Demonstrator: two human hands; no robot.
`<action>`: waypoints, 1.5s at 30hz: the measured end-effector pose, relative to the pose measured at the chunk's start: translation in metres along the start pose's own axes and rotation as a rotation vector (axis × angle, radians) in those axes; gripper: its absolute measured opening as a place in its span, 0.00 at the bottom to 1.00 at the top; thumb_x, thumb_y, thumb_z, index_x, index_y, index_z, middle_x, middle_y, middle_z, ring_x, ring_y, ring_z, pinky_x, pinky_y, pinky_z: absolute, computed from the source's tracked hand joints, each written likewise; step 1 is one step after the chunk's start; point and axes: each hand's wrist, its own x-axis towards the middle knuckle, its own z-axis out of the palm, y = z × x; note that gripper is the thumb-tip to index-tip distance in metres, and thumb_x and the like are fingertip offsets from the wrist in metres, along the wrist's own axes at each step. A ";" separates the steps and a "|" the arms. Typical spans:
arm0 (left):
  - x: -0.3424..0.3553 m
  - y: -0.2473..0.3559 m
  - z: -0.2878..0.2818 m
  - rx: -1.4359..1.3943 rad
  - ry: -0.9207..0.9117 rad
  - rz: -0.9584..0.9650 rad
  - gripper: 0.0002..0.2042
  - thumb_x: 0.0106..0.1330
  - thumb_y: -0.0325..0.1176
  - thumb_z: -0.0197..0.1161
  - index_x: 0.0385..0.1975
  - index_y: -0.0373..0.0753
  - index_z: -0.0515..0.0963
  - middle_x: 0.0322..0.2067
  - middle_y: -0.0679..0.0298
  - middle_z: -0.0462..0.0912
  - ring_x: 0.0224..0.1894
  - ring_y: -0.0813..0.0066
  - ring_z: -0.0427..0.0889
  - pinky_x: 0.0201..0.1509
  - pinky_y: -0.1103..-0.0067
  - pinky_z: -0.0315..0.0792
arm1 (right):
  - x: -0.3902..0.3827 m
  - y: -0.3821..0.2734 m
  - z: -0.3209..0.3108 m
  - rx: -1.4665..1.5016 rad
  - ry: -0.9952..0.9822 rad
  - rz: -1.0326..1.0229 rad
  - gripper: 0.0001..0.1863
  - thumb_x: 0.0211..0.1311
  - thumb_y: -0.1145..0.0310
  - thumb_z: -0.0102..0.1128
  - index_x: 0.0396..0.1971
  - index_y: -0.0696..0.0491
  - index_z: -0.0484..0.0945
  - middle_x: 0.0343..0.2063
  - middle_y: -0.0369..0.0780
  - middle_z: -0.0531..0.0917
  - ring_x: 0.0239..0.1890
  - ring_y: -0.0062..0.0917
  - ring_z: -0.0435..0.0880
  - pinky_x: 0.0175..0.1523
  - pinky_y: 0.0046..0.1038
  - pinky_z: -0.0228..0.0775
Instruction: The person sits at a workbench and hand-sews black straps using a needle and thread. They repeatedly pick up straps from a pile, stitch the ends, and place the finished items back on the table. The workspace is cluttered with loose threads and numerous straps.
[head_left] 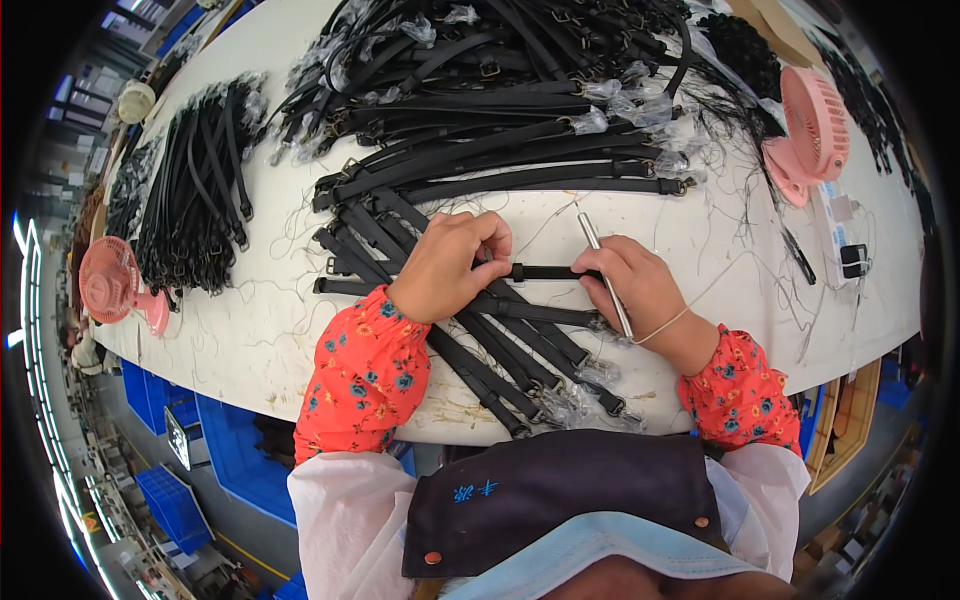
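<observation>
Light-blue mask fabric [600,545] is lying nearest, bordering a dark apron [580,485]. At left, a pink fan [108,280] is standing near bunched black straps [195,190]. The left hand [448,265] is curling closed, pinching one narrow strap [548,272] stretching between both hands, over the white table [265,350]. The right hand [640,290] is wrapping round a slanting silver rod [588,231], its fingertips touching the same strap. Rightward, another pink fan [815,125] is standing.

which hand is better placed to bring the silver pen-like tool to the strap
Probably the right hand: it holds the silver pen-like tool close to the black strap, while the left hand seems occupied pinching that strap.
</observation>
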 end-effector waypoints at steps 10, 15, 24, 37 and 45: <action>-0.007 -0.003 -0.011 0.165 0.065 -0.028 0.14 0.60 0.22 0.66 0.46 0.38 0.77 0.45 0.58 0.80 0.44 0.64 0.80 0.50 0.74 0.75 | -0.005 0.008 -0.025 0.313 0.017 0.203 0.13 0.61 0.82 0.62 0.46 0.56 0.78 0.36 0.42 0.84 0.38 0.26 0.87 0.45 0.24 0.79; -0.006 0.013 -0.004 0.059 0.031 0.085 0.19 0.55 0.27 0.72 0.48 0.40 0.78 0.48 0.59 0.79 0.50 0.60 0.78 0.54 0.70 0.74 | -0.004 0.007 -0.029 0.398 0.043 0.299 0.12 0.63 0.81 0.62 0.46 0.57 0.78 0.36 0.38 0.84 0.39 0.20 0.85 0.48 0.22 0.77; -0.006 0.024 0.029 0.474 0.206 0.261 0.15 0.54 0.26 0.73 0.42 0.36 0.82 0.41 0.62 0.82 0.41 0.59 0.80 0.45 0.68 0.76 | -0.004 0.005 -0.031 0.624 0.095 0.426 0.12 0.65 0.79 0.65 0.47 0.56 0.78 0.36 0.32 0.82 0.40 0.13 0.80 0.47 0.18 0.72; -0.002 0.010 0.032 0.201 0.305 0.269 0.08 0.57 0.20 0.70 0.36 0.35 0.85 0.37 0.58 0.88 0.35 0.63 0.85 0.40 0.73 0.81 | -0.005 0.008 -0.028 0.586 0.127 0.408 0.10 0.65 0.79 0.64 0.45 0.57 0.79 0.35 0.33 0.82 0.38 0.14 0.79 0.47 0.20 0.73; 0.000 0.005 0.011 -0.359 0.031 -0.209 0.02 0.64 0.24 0.70 0.34 0.34 0.85 0.40 0.61 0.89 0.32 0.84 0.79 0.39 0.84 0.75 | -0.006 0.012 -0.025 0.480 0.105 0.355 0.08 0.65 0.79 0.64 0.43 0.57 0.79 0.33 0.34 0.82 0.37 0.14 0.80 0.46 0.20 0.73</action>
